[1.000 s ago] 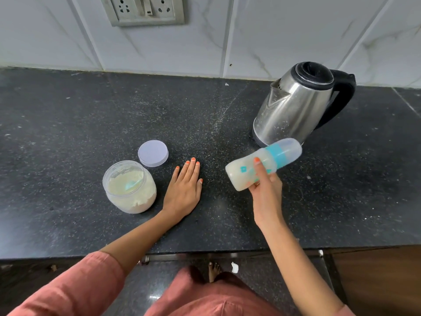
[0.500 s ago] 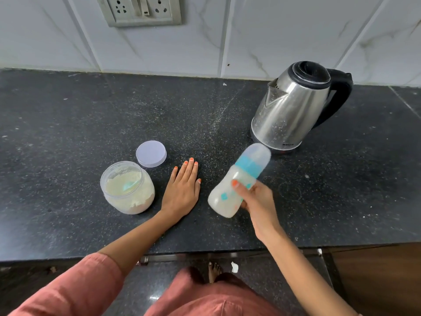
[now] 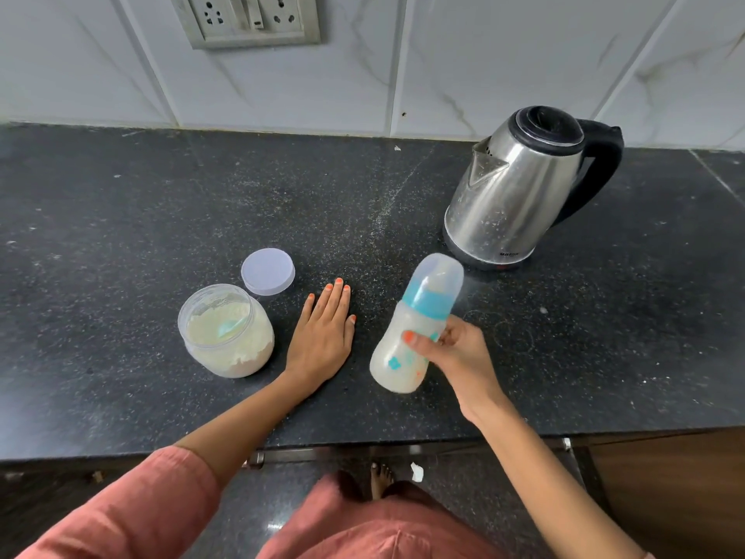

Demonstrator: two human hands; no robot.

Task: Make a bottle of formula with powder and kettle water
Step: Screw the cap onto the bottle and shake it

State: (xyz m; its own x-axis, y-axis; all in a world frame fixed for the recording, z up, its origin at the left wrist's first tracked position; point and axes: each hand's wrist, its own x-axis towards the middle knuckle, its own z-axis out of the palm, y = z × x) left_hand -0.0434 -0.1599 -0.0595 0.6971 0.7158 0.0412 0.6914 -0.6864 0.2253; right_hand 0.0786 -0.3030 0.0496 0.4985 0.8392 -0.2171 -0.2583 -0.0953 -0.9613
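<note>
**Bottle swings upright in the right hand**

Since a second ago, the baby bottle (image 3: 411, 328) has gone from lying almost sideways, cap toward the kettle, to leaning only slightly, cap up and tipped to the right; half a second ago it was already close to this angle. Nothing else on the counter has shifted, and the left hand is where it was.

The black speckled countertop (image 3: 121, 219) fills most of the view, with white marbled wall tiles (image 3: 483, 62) behind it and a socket plate (image 3: 248, 18) set in the wall at upper left. At the right rear stands the steel kettle (image 3: 520, 191), lid shut, black handle facing right, spout facing left.

Near the front left sits the open powder jar (image 3: 227, 330), about half full of pale powder with a teal scoop buried in it. Its round lid (image 3: 268, 271) lies flat just behind it.

The left hand (image 3: 322, 336) rests palm down on the counter, fingers together and straight, holding nothing, between the jar and the bottle.

The right hand (image 3: 459, 357) is closed around the middle of the bottle, thumb across its front. It is held above the counter in front of the kettle, filled with milky liquid, teal collar and clear cap in place.
</note>
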